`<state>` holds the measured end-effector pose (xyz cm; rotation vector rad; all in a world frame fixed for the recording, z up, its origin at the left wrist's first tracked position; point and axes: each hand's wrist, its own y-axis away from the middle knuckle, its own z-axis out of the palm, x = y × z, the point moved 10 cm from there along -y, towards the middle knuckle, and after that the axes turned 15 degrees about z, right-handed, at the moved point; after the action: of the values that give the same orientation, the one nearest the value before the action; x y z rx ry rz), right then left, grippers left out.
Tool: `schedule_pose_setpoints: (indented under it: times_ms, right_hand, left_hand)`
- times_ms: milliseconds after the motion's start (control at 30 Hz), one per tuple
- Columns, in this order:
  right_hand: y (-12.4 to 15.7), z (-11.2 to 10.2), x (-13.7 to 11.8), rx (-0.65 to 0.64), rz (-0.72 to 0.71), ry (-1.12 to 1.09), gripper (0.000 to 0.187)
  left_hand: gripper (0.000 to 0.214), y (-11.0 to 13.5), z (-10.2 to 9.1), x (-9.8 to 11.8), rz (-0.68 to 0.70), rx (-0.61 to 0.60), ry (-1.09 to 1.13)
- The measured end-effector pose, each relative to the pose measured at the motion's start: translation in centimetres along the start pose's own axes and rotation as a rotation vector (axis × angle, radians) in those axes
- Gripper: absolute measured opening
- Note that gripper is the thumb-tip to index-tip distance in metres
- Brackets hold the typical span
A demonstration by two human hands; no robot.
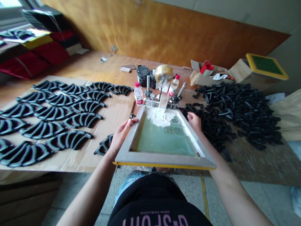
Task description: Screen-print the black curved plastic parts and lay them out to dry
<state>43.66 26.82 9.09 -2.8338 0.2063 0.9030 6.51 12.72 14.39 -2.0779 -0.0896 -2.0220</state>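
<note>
A wooden-framed printing screen (162, 158) with green mesh and a smear of white ink (161, 117) at its far end stands tilted up in front of me, hinged to a metal clamp (154, 100). My left hand (121, 133) rests on the frame's left rail, its fingers over the edge. Beside the frame's right rail, my right hand (194, 121) is closed on a black curved plastic part (188, 110) at the edge of the heap. More black parts (103, 146) lie just left of the screen, below my left hand.
Rows of black curved parts (54, 116) lie on cardboard at the left. A big heap of the same parts (237, 108) fills the right. Two small bottles (138, 94), a black tub (142, 75), a tape roll (164, 72) and boxes (204, 77) stand behind the screen.
</note>
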Motion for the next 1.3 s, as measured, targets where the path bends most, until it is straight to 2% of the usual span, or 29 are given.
schedule_pose_setpoints:
  times_ms: [33,100,167,233,300,400,500,567,633,733,833,900,1000,1100,1233,1300]
  right_hand:
    - [-0.4,-0.7,-1.1,0.045,-0.024,-0.023,0.043]
    - [-0.4,-1.1,-5.5,0.096,-0.181,-0.034,0.052]
    - [0.4,0.3,-10.7,0.076,-0.364,0.021,0.063]
    - [1.1,2.7,-14.4,0.007,-0.449,0.128,0.056]
    - [1.7,5.3,-15.9,-0.081,-0.447,0.232,0.035]
    - [3.3,8.0,-15.5,-0.189,-0.434,0.315,0.012]
    - [6.9,8.1,-14.7,-0.26,-0.587,0.324,0.013]
    - [9.7,7.2,-14.5,-0.336,-0.749,0.304,0.017]
    - [11.2,6.2,-14.4,-0.425,-0.862,0.271,0.018]
    - [10.1,5.5,-14.6,-0.461,-0.818,0.213,0.012]
    - [8.6,5.4,-14.4,-0.316,-0.71,0.166,0.016]
    - [9.7,5.6,-14.1,-0.264,-0.742,0.131,0.025]
    - [11.6,5.8,-13.6,-0.323,-0.807,0.061,0.026]
    - [9.5,5.4,-14.2,-0.328,-0.697,0.033,0.02]
    - [2.9,3.9,-15.9,-0.193,-0.468,0.082,0.049]
    - [-0.2,2.3,-15.5,-0.115,-0.383,0.084,0.054]
  left_hand:
    - [0.051,0.9,-0.2,-1.4,-0.049,-0.019,-0.048]
    - [0.056,2.4,-0.4,-4.7,-0.135,-0.065,-0.109]
    - [0.067,3.4,-0.2,-7.8,-0.17,-0.099,-0.13]
    - [0.075,3.7,-0.3,-10.2,-0.17,-0.105,-0.173]
    - [0.075,3.8,-0.4,-11.7,-0.168,-0.101,-0.229]
    - [0.075,3.6,-0.5,-12.6,-0.173,-0.115,-0.271]
    - [0.075,3.6,-0.5,-12.8,-0.188,-0.13,-0.27]
    - [0.075,3.6,-0.4,-12.8,-0.192,-0.13,-0.26]
    - [0.075,3.6,-0.4,-12.8,-0.194,-0.123,-0.259]
    - [0.074,3.7,-0.5,-12.5,-0.198,-0.114,-0.26]
    - [0.074,3.6,-0.5,-12.2,-0.202,-0.105,-0.221]
    - [0.076,3.6,-0.5,-12.2,-0.216,-0.097,-0.194]
    - [0.077,3.6,-0.5,-12.0,-0.232,-0.091,-0.184]
    - [0.076,3.6,-0.5,-11.0,-0.239,-0.085,-0.19]
    - [0.078,3.3,-0.4,-7.8,-0.236,-0.077,-0.148]
    - [0.07,2.6,-0.5,-5.5,-0.19,-0.057,-0.135]
